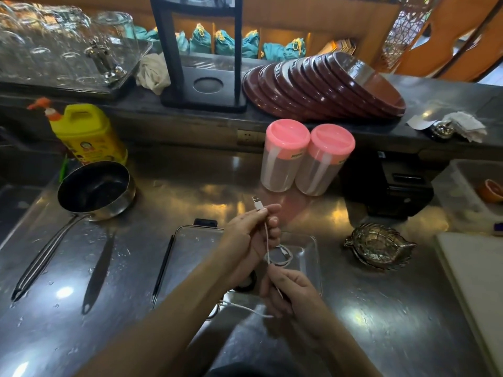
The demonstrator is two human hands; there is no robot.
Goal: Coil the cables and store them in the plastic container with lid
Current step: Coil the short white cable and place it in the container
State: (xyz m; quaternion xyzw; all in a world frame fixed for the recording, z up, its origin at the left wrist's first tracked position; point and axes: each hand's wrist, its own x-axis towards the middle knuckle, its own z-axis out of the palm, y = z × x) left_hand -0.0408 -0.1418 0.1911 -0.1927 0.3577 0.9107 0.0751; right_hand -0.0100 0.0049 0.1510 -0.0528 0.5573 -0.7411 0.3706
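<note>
A white USB cable (267,240) runs taut between my hands above the steel counter. My left hand (250,235) pinches it just below the USB plug, which points up. My right hand (291,292) grips the cable lower down, and its loose tail trails left across the counter. Under my hands lies a clear plastic container (307,246) holding one coiled white cable (281,255). A clear flat lid (196,240) lies partly under my left arm. A dark round object near my left wrist is mostly hidden.
Two pink-lidded jars (304,159) stand behind the container. A black saucepan (95,189) with a long handle sits at left, beside a yellow detergent jug (87,131). A metal leaf-shaped dish (378,246) and a white cutting board (473,281) lie at right. Brown plates (324,85) are stacked on the back shelf.
</note>
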